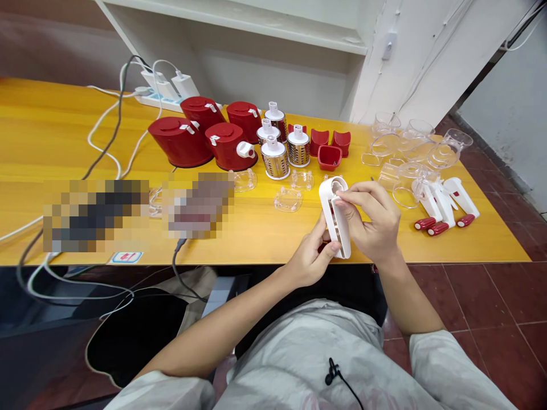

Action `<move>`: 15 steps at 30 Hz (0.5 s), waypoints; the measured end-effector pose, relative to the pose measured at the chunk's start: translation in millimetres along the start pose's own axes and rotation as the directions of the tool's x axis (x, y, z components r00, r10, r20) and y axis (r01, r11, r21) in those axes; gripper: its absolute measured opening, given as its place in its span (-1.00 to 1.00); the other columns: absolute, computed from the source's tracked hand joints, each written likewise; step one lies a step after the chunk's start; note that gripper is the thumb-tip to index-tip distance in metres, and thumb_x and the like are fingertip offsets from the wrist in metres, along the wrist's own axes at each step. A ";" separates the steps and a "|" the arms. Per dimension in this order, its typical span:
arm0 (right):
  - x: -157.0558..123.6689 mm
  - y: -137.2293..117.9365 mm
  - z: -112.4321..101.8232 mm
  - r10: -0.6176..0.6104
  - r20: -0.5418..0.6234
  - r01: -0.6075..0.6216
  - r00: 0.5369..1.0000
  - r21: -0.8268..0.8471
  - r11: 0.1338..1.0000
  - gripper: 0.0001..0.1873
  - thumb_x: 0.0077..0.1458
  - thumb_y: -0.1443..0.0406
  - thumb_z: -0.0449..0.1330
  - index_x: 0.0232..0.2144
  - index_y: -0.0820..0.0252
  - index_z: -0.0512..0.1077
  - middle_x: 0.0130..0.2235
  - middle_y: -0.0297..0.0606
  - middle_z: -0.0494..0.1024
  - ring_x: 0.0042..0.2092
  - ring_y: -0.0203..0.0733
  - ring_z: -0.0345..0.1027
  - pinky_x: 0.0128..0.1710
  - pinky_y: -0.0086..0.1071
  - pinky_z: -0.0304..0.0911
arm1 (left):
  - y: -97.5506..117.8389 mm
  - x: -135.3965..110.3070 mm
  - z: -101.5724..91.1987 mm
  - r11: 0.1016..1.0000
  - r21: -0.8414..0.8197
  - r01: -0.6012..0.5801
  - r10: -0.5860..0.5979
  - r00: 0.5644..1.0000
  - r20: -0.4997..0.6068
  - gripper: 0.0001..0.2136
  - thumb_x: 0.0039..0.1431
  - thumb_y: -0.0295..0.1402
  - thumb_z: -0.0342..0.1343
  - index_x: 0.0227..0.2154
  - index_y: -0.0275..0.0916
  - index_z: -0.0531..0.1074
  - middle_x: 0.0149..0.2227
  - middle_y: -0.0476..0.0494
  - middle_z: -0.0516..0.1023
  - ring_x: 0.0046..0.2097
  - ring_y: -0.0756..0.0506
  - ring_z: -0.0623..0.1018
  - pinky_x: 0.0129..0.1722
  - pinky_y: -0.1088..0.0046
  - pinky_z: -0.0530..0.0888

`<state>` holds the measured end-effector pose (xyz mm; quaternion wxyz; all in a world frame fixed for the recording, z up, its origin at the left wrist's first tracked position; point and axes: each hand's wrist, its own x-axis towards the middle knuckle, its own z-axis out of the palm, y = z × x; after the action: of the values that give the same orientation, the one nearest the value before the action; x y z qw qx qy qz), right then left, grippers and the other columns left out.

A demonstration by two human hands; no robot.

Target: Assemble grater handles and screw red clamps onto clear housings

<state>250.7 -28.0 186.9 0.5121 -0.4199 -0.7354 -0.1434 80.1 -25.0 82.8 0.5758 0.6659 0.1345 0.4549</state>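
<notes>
- White plastic part (342, 223) between the two hands: the left hand (311, 256) grips its near end, the right hand (376, 219) pinches its round end.
- The near edge of the counter (256, 242) runs under the left wrist; a stretch of counter reaches left of that hand, and another separates the right hand from the white handles (447, 213) on its right.
- The part's long axis runs away from the left hand, round end pointing far and slightly left.
</notes>
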 end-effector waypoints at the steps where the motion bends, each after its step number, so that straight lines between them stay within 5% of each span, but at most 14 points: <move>1: -0.1 -0.1 -0.2 0.008 0.006 -0.008 1.000 -0.003 1.000 -0.74 0.34 0.26 0.28 -0.08 0.33 0.67 -0.09 -0.20 0.63 0.00 -0.63 0.49 0.07 -0.63 0.53 | -0.2 0.0 0.2 1.000 -0.004 -0.002 0.002 1.000 -0.002 -0.24 0.66 0.05 0.12 0.66 -0.17 -0.03 -0.18 -0.06 0.48 -0.30 -0.03 0.43 -0.28 0.51 0.45; 15: -2.8 -0.9 3.7 0.071 0.027 -0.071 0.997 0.006 0.997 -0.68 0.36 0.25 0.26 0.07 0.12 0.70 -0.03 -0.22 0.60 0.03 -0.63 0.46 0.11 -0.59 0.46 | -2.4 -1.8 -1.6 0.999 0.035 -0.002 0.003 1.000 -0.019 -0.23 0.67 0.01 0.13 0.68 -0.14 -0.06 -0.18 -0.08 0.55 -0.24 -0.05 0.51 -0.21 0.49 0.50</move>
<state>248.0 -27.4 183.0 0.5082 -0.4460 -0.7274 -0.1170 78.8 -24.5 79.8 0.5621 0.6719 0.1471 0.4593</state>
